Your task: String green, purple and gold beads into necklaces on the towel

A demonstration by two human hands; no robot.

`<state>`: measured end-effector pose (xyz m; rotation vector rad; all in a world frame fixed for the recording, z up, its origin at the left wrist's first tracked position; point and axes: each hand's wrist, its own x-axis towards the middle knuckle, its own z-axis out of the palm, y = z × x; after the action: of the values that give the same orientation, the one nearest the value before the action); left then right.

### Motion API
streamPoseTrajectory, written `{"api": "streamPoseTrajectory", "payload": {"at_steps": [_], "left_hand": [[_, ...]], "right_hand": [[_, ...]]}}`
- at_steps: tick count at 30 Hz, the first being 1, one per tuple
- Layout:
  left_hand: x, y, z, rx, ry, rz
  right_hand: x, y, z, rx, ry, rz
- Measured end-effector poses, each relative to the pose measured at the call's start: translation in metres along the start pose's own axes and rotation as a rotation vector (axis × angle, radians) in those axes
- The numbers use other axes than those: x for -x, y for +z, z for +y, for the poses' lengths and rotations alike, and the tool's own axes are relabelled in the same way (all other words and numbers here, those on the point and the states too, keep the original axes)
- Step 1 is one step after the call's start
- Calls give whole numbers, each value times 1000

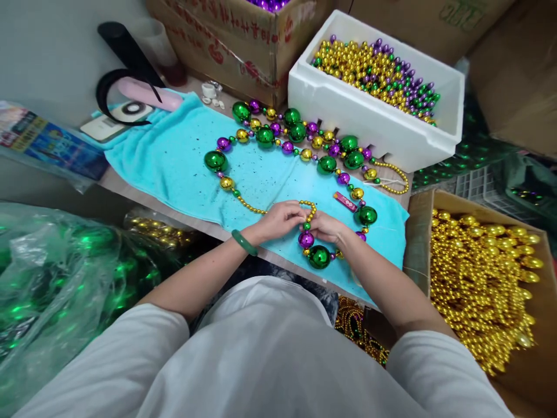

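I have the left hand [285, 219] pinching, thumb and fingertips pressed together on the small gold beads at one end of the bead necklace [319, 256]. My right hand [322, 225] meets it from the other side, its fingers also pinching the necklace, though the beads partly hide that grip from me. The necklace lies in a wide loop on a blue towel [169, 157], its big green, purple and gold beads running out beyond the hands and back. A green bangle [244, 242] circles the left wrist.

Inside the loop's right side I see a small pink packet [345, 201]. Just behind, another run of beads [292, 117] lies near a white foam box [374, 107], which holds loose gold, purple and green beads. The towel covers much of the worktop [130, 188]; at its far left corner I make out a black headband [102, 96]. On my right stands a carton [420, 238] full of gold beads; on my left, plastic bags [73, 273] show green through them.
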<state>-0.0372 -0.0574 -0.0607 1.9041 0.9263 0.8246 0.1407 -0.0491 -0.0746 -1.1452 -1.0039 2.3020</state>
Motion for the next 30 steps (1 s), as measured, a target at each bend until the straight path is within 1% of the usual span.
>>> {"api": "streamPoseTrajectory", "payload": {"at_steps": [3,6,9,11,13,15,18,20,22,23,25,27,28,30], "left_hand": [[1,1,1,-2,-2,-5],[4,0,-3,-14,-48,27],[6,2,-10,-57,-127,59],[8,6,-14,-102,-186,71],[9,12,-16,-164,-220,59],[10,17,-16,-251,-234,29],[14,22,-13,-384,-288,6],[16,24,-11,-440,-312,9],[18,25,-9,-485,-292,4],[18,26,-8,-505,-276,-2],[18,27,-6,-542,-259,-9],[17,28,-5,-562,-253,-13],[16,29,-5,-564,-253,-18],[16,31,-4,-555,-251,-36]], "right_hand": [[-4,2,4,24,3,-18],[2,-3,-1,125,32,75],[14,-9,-9,366,8,201],[22,-11,-14,562,-12,237],[28,-13,-17,748,-30,290],[32,-15,-17,916,-51,381],[37,-19,-19,1054,-69,518],[39,-21,-20,1010,-65,557],[41,-20,-21,808,-97,530],[41,-18,-21,652,-133,487],[38,-12,-20,310,-202,362],[31,-5,-18,67,-217,258],[27,-2,-16,16,-199,237],[18,0,-13,38,-147,258]]}}
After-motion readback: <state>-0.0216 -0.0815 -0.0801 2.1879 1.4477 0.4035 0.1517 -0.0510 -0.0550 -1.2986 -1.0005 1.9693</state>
